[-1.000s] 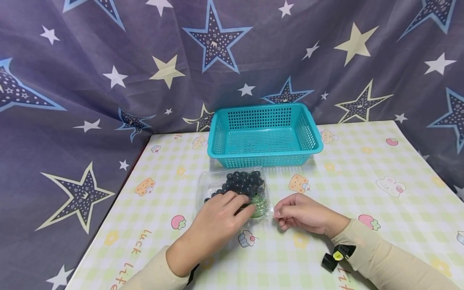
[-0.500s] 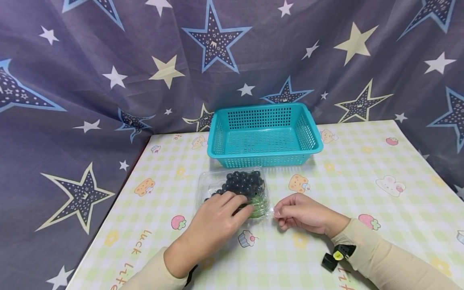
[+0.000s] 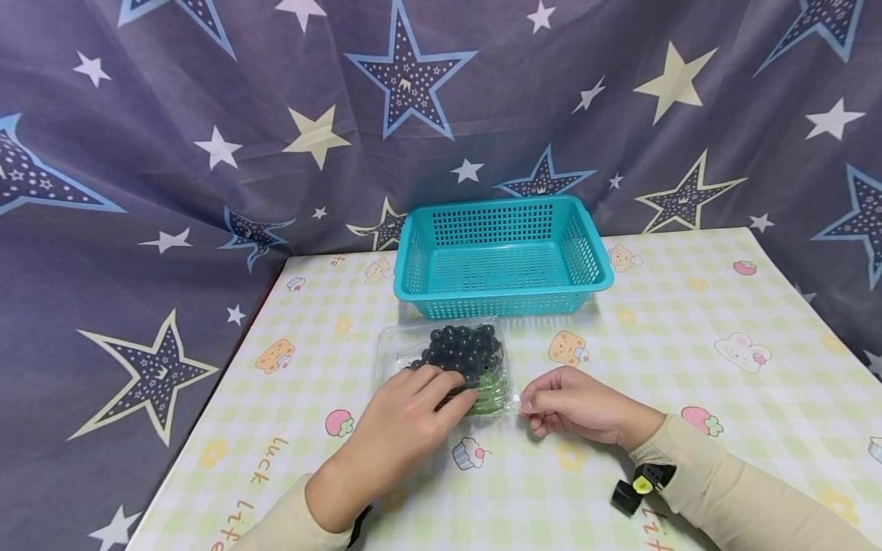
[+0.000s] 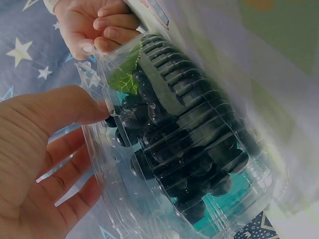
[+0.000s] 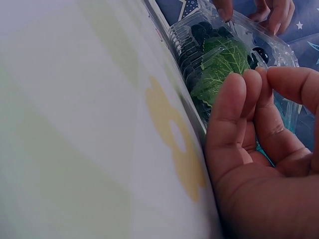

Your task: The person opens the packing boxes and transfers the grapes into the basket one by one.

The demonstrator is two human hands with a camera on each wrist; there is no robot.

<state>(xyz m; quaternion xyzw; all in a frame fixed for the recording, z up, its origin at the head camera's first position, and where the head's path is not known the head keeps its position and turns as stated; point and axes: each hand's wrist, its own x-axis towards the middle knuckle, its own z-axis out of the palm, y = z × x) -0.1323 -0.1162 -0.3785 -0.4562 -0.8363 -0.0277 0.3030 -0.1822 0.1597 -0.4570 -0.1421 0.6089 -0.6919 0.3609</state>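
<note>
A clear plastic clamshell box [image 3: 394, 348] lies on the table, its lid down. Inside are dark grapes [image 3: 460, 348] and a green leaf [image 3: 491, 394] near the right end, also seen as a veined leaf [image 5: 224, 64] in the right wrist view. My left hand [image 3: 406, 421] rests over the box's near left part; in the left wrist view its thumb [image 4: 82, 107] and fairly straight fingers touch the lid. At the right edge, my right hand [image 3: 572, 404] pinches the box's rim between thumb and fingertips. In the head view, the left hand hides part of the grapes.
A turquoise perforated basket [image 3: 503, 295] stands just behind the box, with nothing in it. The table [image 3: 689, 329] has a checked, cartoon-printed cover. A dark star-patterned curtain [image 3: 262, 76] hangs behind and to the left.
My left hand has slid slightly left and towards me over the lid, showing more of the leaf. The right hand, box and basket have stayed in place.
</note>
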